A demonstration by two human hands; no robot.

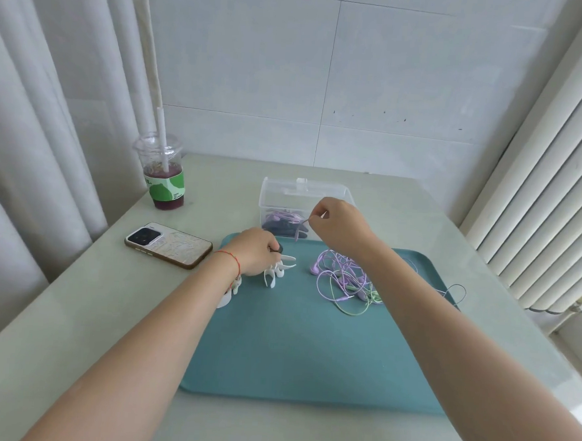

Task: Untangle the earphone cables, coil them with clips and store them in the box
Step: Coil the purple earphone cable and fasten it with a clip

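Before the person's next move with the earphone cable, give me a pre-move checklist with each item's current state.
1. Right hand pinches a purple cable: ok.
2. Left hand on a dark item beside the white clips: ok; its hold, cannot tell.
3. Clear box open: ok.
4. Held cable free of the tangled pile: cannot tell.
5. Pile lies on the teal tray: ok.

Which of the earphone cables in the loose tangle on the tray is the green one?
The pale green earphone cable loops out at the tangle's near edge on the teal tray; the rest of the tangle is lilac cables.
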